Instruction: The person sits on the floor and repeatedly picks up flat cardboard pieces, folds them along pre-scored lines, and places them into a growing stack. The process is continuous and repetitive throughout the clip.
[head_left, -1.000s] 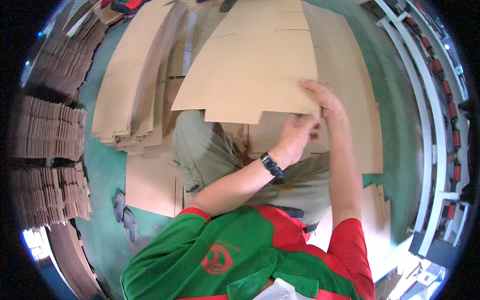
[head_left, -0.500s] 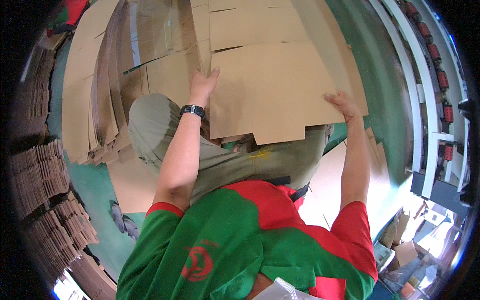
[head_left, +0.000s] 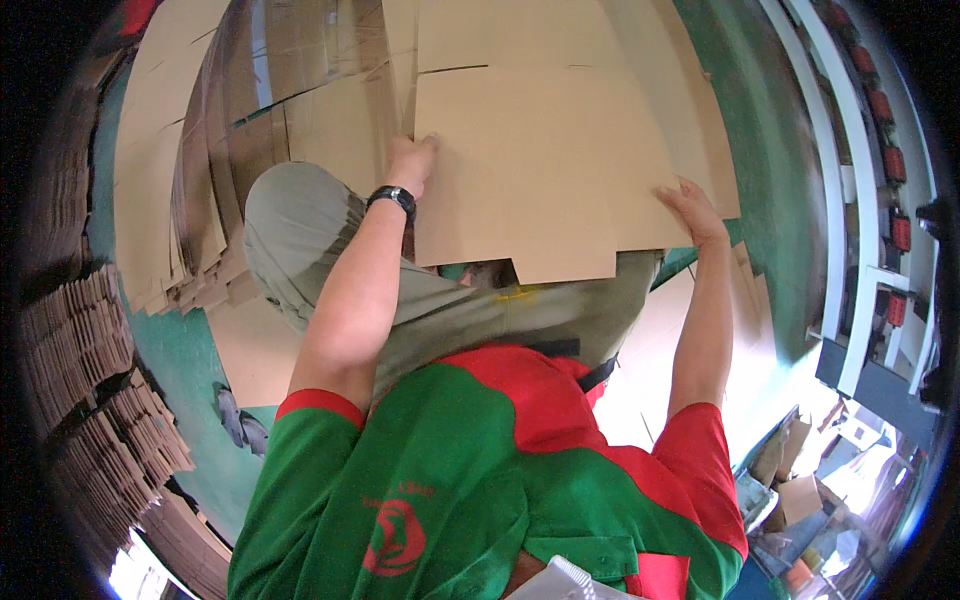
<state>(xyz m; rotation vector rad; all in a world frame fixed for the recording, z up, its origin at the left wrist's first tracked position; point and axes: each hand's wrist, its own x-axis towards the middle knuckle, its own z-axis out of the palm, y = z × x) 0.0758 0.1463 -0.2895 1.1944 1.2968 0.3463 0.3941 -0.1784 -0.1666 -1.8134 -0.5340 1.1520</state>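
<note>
Cardboard stacks (head_left: 82, 340) lie left of the sheet (head_left: 530, 165) clamped at its edges by left hand (head_left: 411, 165) and right hand (head_left: 697, 213).

on the chest of your green-and-red shirt (head_left: 470, 440), a round red emblem (head_left: 378, 556) with a curved green shape inside, a line of small red lettering (head_left: 400, 496) just above it, too blurred to read surely

Cardboard sheet (head_left: 540, 170) in front of me: paper board, matt, smooth-faced. Cardboard stacks (head_left: 85, 335) at my left: similar matt board, rough along the edges. My shirt (head_left: 310, 490): matt cloth. My trousers (head_left: 300, 215): matt cloth, creased. My watch (head_left: 400, 197): strap slightly glossy. Floor (head_left: 775, 200): smooth, faintly shiny. Rails (head_left: 860, 320) at my right: smooth, apparently painted metal.
</note>
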